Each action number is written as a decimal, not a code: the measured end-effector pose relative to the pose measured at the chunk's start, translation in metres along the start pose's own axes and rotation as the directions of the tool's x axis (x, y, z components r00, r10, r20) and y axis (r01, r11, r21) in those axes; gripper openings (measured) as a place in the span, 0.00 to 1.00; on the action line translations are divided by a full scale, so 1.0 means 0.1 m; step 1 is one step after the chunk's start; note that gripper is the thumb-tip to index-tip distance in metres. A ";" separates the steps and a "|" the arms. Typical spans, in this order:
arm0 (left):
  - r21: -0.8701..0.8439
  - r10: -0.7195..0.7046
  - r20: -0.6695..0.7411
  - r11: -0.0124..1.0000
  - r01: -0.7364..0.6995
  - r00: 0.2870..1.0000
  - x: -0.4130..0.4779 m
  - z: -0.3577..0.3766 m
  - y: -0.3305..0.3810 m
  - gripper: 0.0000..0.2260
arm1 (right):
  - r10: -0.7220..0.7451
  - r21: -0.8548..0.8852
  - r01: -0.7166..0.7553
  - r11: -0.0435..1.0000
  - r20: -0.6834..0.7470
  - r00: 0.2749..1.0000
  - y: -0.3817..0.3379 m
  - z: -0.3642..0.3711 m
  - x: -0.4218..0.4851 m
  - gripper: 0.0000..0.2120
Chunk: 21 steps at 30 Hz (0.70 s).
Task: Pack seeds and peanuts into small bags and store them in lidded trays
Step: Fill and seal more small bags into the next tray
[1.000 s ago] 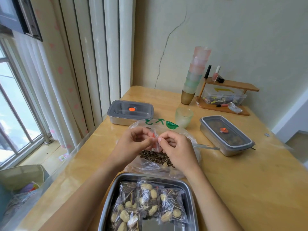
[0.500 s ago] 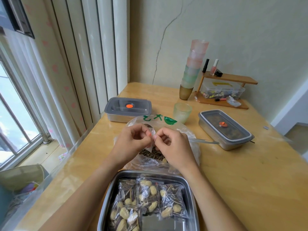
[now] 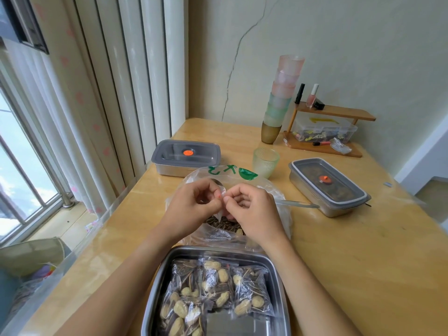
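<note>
Small bag (image 3: 220, 213) of thin clear plastic, with a red strip at its mouth, is pinched between the left hand (image 3: 191, 209) and right hand (image 3: 252, 212). Thumbs and curled forefingers clamp its top edge, just above the crinkly big bag (image 3: 242, 177) of striped sunflower seeds (image 3: 220, 224). Nearer, a rectangular steel tray (image 3: 218, 249) holds glossy filled packets (image 3: 218, 282) of pale peanuts and seeds. Farther back on the wooden table (image 3: 363, 263) sit a grey-lidded tray (image 3: 186, 158) and another lidded tray (image 3: 327, 185).

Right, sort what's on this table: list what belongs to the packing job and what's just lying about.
Job:
small bag, pinched by left hand and right hand
seed sack
spoon
open tray
filled bags
window-side lidded tray
spoon-side lidded tray

Lying about:
green cup
cup stack
shelf
plastic box
nail polish
</note>
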<state>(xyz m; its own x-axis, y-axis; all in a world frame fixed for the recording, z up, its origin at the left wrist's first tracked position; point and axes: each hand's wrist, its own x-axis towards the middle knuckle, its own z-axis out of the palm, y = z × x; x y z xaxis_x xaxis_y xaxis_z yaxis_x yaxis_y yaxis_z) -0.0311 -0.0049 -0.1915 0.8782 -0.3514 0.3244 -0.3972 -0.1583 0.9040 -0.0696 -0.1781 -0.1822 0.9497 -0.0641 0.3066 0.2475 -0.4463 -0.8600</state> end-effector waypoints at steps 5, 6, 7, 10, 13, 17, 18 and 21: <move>0.096 0.056 0.012 0.994 -0.057 0.998 -0.01 0.00 0.02 0.04 | 0.037 0.054 -0.038 0.998 0.009 0.999 -0.02 -0.02 0.00 0.05; 0.087 0.054 0.024 0.995 -0.056 0.998 -0.01 0.00 0.03 0.03 | 0.039 0.062 -0.039 0.997 0.010 0.999 -0.02 -0.04 0.01 0.05; 0.082 0.053 0.028 0.995 -0.055 0.998 -0.01 0.00 0.03 0.03 | 0.042 0.074 -0.042 0.996 0.010 0.999 -0.02 -0.05 0.01 0.05; 0.074 0.045 0.019 0.996 -0.046 0.999 0.01 -0.01 0.02 0.04 | 0.047 0.106 -0.048 0.993 0.008 0.999 -0.01 -0.07 0.03 0.04; 0.051 0.034 0.000 0.998 -0.034 0.999 0.00 0.00 0.01 0.04 | 0.019 0.053 -0.018 0.998 -0.022 1.000 0.01 -0.06 0.04 0.05; 0.040 0.022 -0.009 0.999 -0.022 1.000 -0.01 0.01 0.02 0.03 | -0.070 -0.100 0.062 0.993 -0.077 0.995 -0.02 -0.01 0.00 0.07; 0.041 0.022 -0.009 0.999 -0.022 1.000 -0.01 0.01 0.04 0.03 | -0.095 -0.143 0.081 0.986 -0.091 0.991 -0.05 0.00 -0.02 0.07; 0.093 0.040 -0.040 0.995 -0.036 0.998 -0.02 0.01 0.08 0.05 | -0.156 -0.269 0.118 0.956 -0.125 0.980 -0.08 -0.01 -0.05 0.10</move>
<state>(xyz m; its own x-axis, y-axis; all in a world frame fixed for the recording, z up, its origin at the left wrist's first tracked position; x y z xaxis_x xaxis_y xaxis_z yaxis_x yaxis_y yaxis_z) -0.0359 -0.0063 -0.1853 0.8716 -0.3200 0.3713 -0.4518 -0.2305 0.8619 -0.0767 -0.1754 -0.1765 0.8679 -0.1044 0.4856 0.2971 -0.6743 -0.6760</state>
